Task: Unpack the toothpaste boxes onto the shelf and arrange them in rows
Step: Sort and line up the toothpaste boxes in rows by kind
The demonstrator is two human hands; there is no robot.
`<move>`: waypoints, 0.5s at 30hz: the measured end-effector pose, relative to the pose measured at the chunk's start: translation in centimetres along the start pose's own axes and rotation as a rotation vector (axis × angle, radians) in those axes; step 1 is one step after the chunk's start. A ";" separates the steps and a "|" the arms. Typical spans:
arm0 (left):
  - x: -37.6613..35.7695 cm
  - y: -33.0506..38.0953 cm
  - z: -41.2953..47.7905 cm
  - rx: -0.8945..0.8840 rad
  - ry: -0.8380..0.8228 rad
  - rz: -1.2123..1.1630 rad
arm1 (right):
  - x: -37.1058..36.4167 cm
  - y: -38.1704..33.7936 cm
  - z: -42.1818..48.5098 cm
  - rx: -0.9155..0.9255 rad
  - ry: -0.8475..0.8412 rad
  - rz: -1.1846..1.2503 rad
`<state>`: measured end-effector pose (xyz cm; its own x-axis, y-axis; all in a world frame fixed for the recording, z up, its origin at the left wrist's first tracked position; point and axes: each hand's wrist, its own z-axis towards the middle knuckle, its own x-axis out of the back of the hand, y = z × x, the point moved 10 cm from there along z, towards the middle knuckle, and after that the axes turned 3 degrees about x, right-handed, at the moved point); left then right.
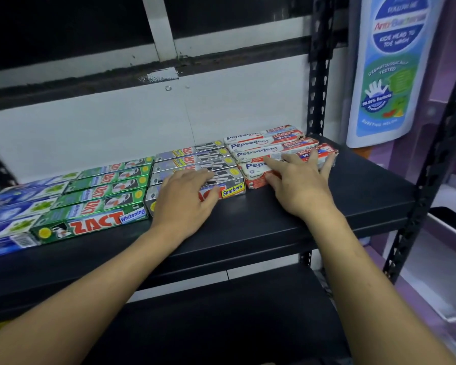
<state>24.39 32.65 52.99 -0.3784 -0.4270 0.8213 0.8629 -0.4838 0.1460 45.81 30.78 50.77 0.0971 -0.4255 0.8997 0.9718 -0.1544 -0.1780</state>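
Here, nearest to me, both forearms reach in over the front edge of the black shelf (274, 222). The left hand (187, 196) lies flat on the front silver boxes (232, 192), fingers stretched out and relaxed on top, thumb against the front face of the nearest one. The right hand (298, 185) is spread over the front white-and-red boxes (258, 143), fingers straight and fanned, the little finger at the box's right end. Neither hand grips anything. The boxes lie flat in groups side by side: blue boxes (11, 206) far left, green boxes (103, 191) next, then silver, then white-and-red, each running in rows toward the white back wall (116, 122). Farther right stands a black post (319, 75), and beside it a blue-labelled bottle (390, 75).
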 end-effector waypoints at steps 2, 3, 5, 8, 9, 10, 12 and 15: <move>-0.1 -0.1 0.0 0.001 -0.001 -0.002 | -0.1 0.1 0.0 -0.001 -0.002 0.010; -0.2 -0.1 0.0 0.001 -0.003 -0.003 | -0.1 0.1 -0.1 -0.001 -0.002 0.018; -0.2 -0.2 0.0 0.004 -0.004 -0.009 | -0.3 0.4 0.0 -0.012 -0.006 0.045; -0.2 -0.2 0.0 0.004 0.000 -0.012 | -0.3 0.7 0.1 -0.033 -0.015 0.070; -0.2 -0.1 0.0 0.001 0.001 -0.007 | -0.3 0.7 0.1 -0.030 -0.022 0.074; -0.2 -0.1 0.0 -0.001 0.000 -0.004 | -0.4 0.6 0.2 -0.023 -0.029 0.076; -0.1 0.0 0.0 0.001 -0.003 -0.007 | -0.3 0.4 0.1 -0.012 -0.022 0.076; -0.1 0.0 0.0 0.003 -0.001 -0.007 | 0.5 0.5 -0.2 -0.021 0.039 0.086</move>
<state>24.43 32.70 52.96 -0.3842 -0.4225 0.8209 0.8612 -0.4844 0.1538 46.26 30.35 51.04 0.1709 -0.4721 0.8648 0.9556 -0.1346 -0.2623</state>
